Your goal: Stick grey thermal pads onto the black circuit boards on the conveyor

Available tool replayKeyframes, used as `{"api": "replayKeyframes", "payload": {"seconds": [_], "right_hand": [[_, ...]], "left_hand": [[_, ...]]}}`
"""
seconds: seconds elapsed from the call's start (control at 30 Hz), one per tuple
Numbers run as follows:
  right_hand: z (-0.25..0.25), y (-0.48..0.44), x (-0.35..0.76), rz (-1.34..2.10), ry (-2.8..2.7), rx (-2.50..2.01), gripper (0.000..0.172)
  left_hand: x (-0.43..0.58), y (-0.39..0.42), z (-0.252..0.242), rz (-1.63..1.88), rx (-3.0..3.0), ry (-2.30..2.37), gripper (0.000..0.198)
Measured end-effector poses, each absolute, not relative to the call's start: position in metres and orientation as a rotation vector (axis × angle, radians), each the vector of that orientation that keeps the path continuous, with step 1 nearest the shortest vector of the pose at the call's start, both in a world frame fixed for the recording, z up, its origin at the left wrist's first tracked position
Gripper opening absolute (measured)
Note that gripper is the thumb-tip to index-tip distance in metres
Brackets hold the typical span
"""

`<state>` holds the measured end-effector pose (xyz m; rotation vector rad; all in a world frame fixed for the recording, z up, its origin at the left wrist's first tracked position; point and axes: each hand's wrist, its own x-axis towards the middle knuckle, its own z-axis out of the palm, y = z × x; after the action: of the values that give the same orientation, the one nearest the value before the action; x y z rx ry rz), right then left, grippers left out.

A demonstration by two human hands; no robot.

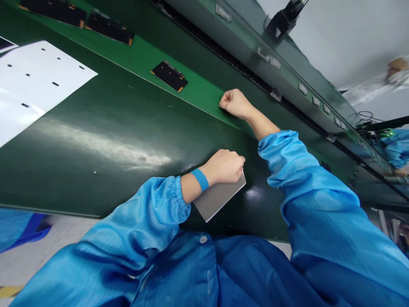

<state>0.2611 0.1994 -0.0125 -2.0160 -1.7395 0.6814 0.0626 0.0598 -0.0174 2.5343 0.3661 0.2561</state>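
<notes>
My left hand [223, 166] is closed around the upper edge of a flat grey rectangular plate [217, 198], which rests on the dark green work surface [105, 140]. A blue band circles that wrist. My right hand [234, 103] is stretched forward in a fist, its knuckles resting at the edge of the lighter green conveyor belt [143, 57]. I cannot make out anything inside the fist. Both arms wear blue cleanroom sleeves.
A black board with orange edges [169, 75] lies on the belt left of my right hand, and two more [108, 28] sit farther along. A white sheet with small black marks [32, 81] lies at the left. A metal rail [287, 68] runs behind the belt. Another person's blue sleeve [396, 147] shows at the far right.
</notes>
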Motion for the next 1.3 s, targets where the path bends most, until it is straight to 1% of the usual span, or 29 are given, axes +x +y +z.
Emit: {"api": "replayKeyframes", "payload": {"seconds": [0.07, 0.17, 0.27, 0.33, 0.4, 0.5, 0.53, 0.6, 0.77, 0.87, 1.07, 1.1, 1.2, 1.3], "right_hand": [[-0.017, 0.2, 0.263, 0.562, -1.804, -2.065, 0.026], [-0.021, 0.202, 0.265, 0.397, -1.821, -2.171, 0.036], [-0.014, 0.193, 0.272, 0.324, -1.73, -2.209, 0.05], [-0.005, 0.171, 0.275, 0.331, -1.686, -2.141, 0.054], [0.004, 0.137, 0.273, 0.457, -1.662, -2.004, 0.053], [0.013, 0.077, 0.262, 0.885, -1.58, -1.739, 0.06], [0.014, 0.059, 0.258, 0.971, -1.557, -1.677, 0.061], [0.012, 0.033, 0.249, 0.991, -1.497, -1.616, 0.058], [-0.006, 0.015, 0.235, 0.798, -1.308, -1.598, 0.044], [-0.016, 0.014, 0.234, 0.773, -1.303, -1.584, 0.037], [-0.02, 0.009, 0.235, 0.612, -1.44, -1.61, 0.012], [-0.02, 0.009, 0.234, 0.559, -1.495, -1.626, 0.01], [-0.021, 0.009, 0.231, 0.309, -1.65, -1.639, 0.014], [-0.024, 0.009, 0.228, 0.149, -1.65, -1.604, 0.015]], "left_hand": [[0.063, 0.06, -0.018, 0.268, 2.524, 0.371, 0.028], [0.062, 0.064, -0.019, 0.313, 2.458, 0.42, 0.024], [0.061, 0.073, -0.018, 0.396, 2.271, 0.515, 0.023], [0.061, 0.081, -0.017, 0.488, 2.099, 0.583, 0.025], [0.061, 0.088, -0.016, 0.581, 1.943, 0.669, 0.028], [0.061, 0.095, -0.018, 0.676, 1.781, 0.784, 0.033], [0.062, 0.096, -0.019, 0.697, 1.739, 0.8, 0.033], [0.062, 0.096, -0.021, 0.724, 1.645, 0.798, 0.032], [0.062, 0.095, -0.024, 0.696, 1.466, 0.729, 0.025], [0.06, 0.097, -0.024, 0.674, 1.542, 0.749, 0.026], [0.059, 0.099, -0.023, 0.658, 1.659, 0.795, 0.024], [0.059, 0.099, -0.023, 0.653, 1.669, 0.806, 0.024], [0.059, 0.099, -0.023, 0.643, 1.688, 0.835, 0.023], [0.06, 0.098, -0.022, 0.65, 1.687, 0.849, 0.022]]}}
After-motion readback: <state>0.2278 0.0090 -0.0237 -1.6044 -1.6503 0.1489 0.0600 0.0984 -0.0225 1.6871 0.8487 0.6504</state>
